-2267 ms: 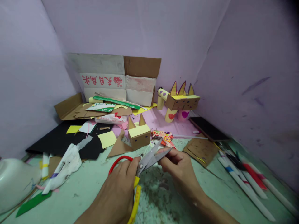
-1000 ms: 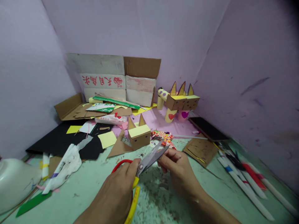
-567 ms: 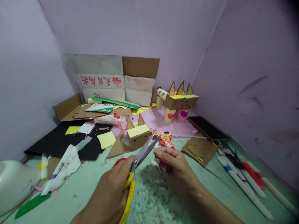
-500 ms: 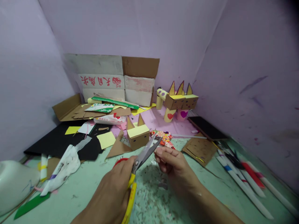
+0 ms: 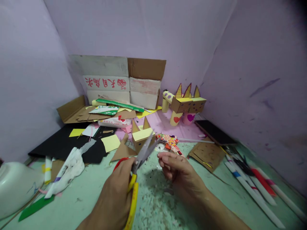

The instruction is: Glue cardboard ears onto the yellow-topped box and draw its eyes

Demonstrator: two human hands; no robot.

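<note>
My left hand (image 5: pixel 114 191) is wrapped round a pair of scissors (image 5: pixel 145 152) with red and yellow handles. The blades stand slightly apart and point up and forward, overlapping my view of a small cardboard box (image 5: pixel 141 144) with two pointed ears and a pale yellow top. My right hand (image 5: pixel 177 169) hovers to the right of the blades, thumb and fingers pinched together; what lies between the fingertips, if anything, is too small to make out. Beyond it lie floral-patterned scraps (image 5: pixel 168 139).
Behind stand a flattened carton (image 5: pixel 107 68) and cardboard animal figures (image 5: pixel 188 105). Paper tubes (image 5: pixel 254 191) and a dark tablet-like slab (image 5: pixel 216 132) lie right. At left are black sheet (image 5: pixel 55 143), white paste-like lump (image 5: pixel 72 174) and a white rounded vessel (image 5: pixel 19 188).
The scissors have drawn a little to the left, so their tips are farther from my right hand. My right hand keeps its pinch. The whole view has shifted slightly.
</note>
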